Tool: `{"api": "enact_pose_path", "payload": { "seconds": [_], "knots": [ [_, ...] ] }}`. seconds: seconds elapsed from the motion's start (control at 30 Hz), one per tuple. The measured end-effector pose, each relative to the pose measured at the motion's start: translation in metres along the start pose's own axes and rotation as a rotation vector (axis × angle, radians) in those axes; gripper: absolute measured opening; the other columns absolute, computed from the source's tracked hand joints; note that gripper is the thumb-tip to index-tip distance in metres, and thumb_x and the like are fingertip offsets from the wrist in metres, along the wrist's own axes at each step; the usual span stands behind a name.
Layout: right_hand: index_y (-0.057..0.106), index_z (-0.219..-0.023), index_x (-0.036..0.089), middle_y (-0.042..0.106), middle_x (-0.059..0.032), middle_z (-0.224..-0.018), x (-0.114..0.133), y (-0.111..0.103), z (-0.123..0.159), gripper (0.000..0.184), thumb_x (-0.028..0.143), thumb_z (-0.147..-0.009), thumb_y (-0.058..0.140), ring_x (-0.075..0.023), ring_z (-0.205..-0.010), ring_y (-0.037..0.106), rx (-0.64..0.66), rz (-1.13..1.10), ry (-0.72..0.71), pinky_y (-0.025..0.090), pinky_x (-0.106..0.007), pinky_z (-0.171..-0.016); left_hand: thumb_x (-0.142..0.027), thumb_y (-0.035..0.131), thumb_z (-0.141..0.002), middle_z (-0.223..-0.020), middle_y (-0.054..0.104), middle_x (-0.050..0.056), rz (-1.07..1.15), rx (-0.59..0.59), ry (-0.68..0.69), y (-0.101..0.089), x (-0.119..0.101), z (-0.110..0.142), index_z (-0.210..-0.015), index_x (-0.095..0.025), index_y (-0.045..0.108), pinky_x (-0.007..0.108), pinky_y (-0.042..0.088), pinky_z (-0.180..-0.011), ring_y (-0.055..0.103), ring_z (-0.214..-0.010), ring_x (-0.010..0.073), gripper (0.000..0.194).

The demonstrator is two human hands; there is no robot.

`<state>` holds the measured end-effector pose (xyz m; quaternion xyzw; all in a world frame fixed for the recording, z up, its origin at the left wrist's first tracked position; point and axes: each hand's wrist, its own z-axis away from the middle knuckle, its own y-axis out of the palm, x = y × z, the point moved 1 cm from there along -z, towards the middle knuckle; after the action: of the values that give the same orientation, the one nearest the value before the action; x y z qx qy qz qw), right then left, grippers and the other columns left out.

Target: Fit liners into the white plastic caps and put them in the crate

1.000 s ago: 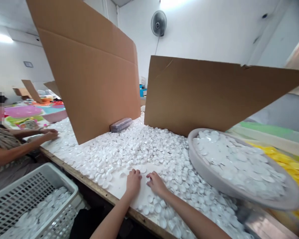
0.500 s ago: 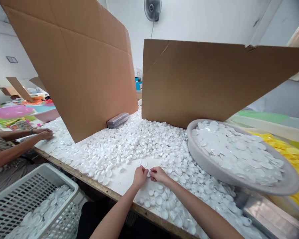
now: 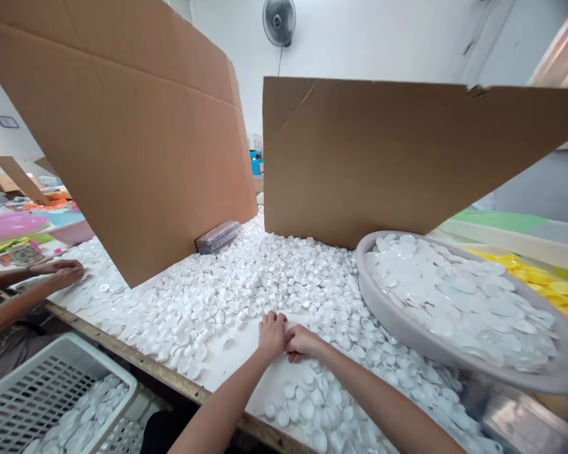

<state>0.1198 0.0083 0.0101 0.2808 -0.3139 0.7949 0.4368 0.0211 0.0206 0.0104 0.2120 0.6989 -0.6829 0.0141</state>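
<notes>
My left hand [image 3: 272, 334] lies low over a bare patch of the tabletop [image 3: 236, 357], its fingers reaching forward and slightly apart at the front edge of a heap of small white plastic cups [image 3: 265, 268]. Whatever lies beneath the fingertips is hidden. Right beside it, my right hand [image 3: 303, 342] is closed with its fingers curled in, almost touching the left. What it pinches cannot be made out. More white cups [image 3: 319, 403] lie loose just below my right hand and forearm.
A grey tub [image 3: 376, 309] of flat white discs stands to the right, with yellow pieces [image 3: 556, 290] beyond. Cardboard panels [image 3: 170, 157] [image 3: 383, 164] rise behind the heap. A clear plastic case [image 3: 218, 238] leans there. At left are a white basket [image 3: 123, 407] and a co-worker's hands [image 3: 66, 272].
My left hand has moved slightly forward and its fingers now reach over the spot where two small white discs lay. My right hand has turned more downward. The view has shifted a little to the right.
</notes>
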Motion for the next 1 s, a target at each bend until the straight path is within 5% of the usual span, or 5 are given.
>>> {"api": "enact_pose_path", "payload": {
  "seconds": [0.3,0.67,0.77,0.9,1.0],
  "knots": [
    [0.052,-0.050,0.007,0.052,-0.0025,-0.038,0.003,-0.015,-0.022,0.022,0.006,-0.071,0.043,-0.0091,-0.036,0.052,0.334,0.196,0.135,0.044,-0.017,-0.040,-0.024,0.030,-0.080,-0.098,0.040,0.006,0.034,0.002,-0.075,0.010,0.008,-0.001,-0.096,-0.019,0.044,0.029,0.026,-0.072,0.036,-0.087,0.0173,0.021],
    [0.052,-0.055,0.008,0.053,-0.0008,-0.043,0.020,-0.007,0.012,0.009,0.008,-0.064,0.052,-0.0110,-0.041,0.053,0.286,0.290,-0.005,0.046,-0.021,-0.045,-0.032,0.019,-0.086,-0.073,0.057,0.002,0.148,0.089,0.044,-0.021,0.003,0.027,-0.099,-0.021,0.043,0.024,0.032,-0.061,0.052,-0.067,0.0137,0.029],
    [0.056,-0.081,0.010,0.059,-0.0030,-0.060,0.037,-0.019,0.010,0.019,0.019,-0.064,0.058,-0.0124,-0.052,0.057,0.241,0.344,-0.101,0.046,-0.022,-0.051,-0.034,0.026,-0.084,-0.075,0.059,-0.001,0.180,-0.031,-0.050,-0.064,0.055,0.055,-0.100,-0.024,0.043,0.021,0.034,-0.060,0.054,-0.068,0.0124,0.025],
    [0.046,-0.104,0.016,0.056,-0.0091,-0.093,0.048,-0.037,-0.012,0.036,0.029,-0.072,0.051,-0.0160,-0.081,0.056,-0.456,0.535,-0.329,0.041,-0.023,-0.066,-0.037,0.026,-0.081,-0.081,0.057,0.001,-0.120,-0.427,-0.537,-0.165,0.166,0.113,-0.099,-0.025,0.044,0.028,0.037,-0.070,0.050,-0.081,0.0179,0.027],
    [0.046,-0.103,0.018,0.050,-0.0098,-0.099,0.041,-0.035,-0.034,0.032,0.034,-0.076,0.044,-0.0184,-0.089,0.051,-0.669,0.611,-0.347,0.037,-0.025,-0.069,-0.044,0.021,-0.080,-0.101,0.050,0.001,-0.380,-0.775,-0.862,-0.216,0.210,0.142,-0.109,-0.029,0.036,0.044,0.030,-0.082,0.026,-0.112,0.0283,0.036]
  ]
}}
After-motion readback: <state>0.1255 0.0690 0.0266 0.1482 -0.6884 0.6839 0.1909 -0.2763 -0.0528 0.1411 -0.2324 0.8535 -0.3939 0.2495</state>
